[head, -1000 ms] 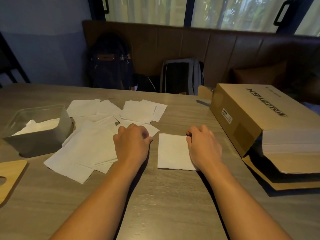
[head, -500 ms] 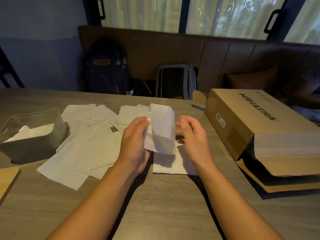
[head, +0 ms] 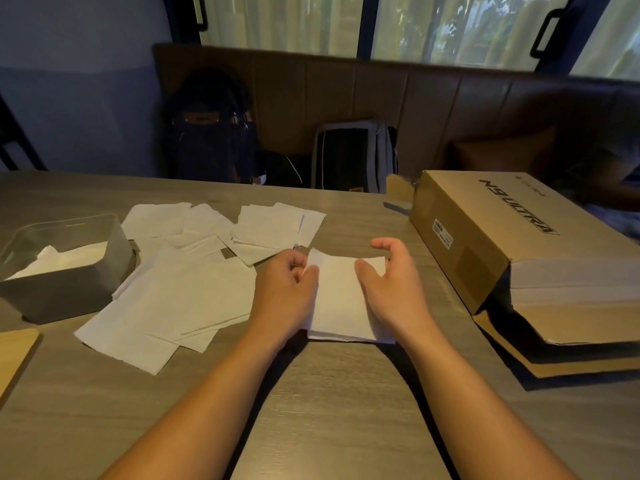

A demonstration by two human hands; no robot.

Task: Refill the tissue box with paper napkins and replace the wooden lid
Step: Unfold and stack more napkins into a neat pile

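Observation:
A small stack of folded white napkins (head: 341,303) lies on the table in front of me. My left hand (head: 285,292) pinches the top napkin's left edge. My right hand (head: 393,289) rests on its right side, thumb on the paper and the other fingers spread above it. Several loose napkins (head: 180,289) are scattered to the left. The grey tissue box (head: 65,292) stands open at far left with a few napkins inside. A corner of the wooden lid (head: 14,355) shows at the left edge.
A long cardboard box (head: 502,237) lies on a flattened carton at the right. Two backpacks (head: 353,157) sit on the bench behind the table. A person's arm shows at far right.
The napkin held up between both hands half a second ago is now laid down flat on the stack. Both hands have come down with it.

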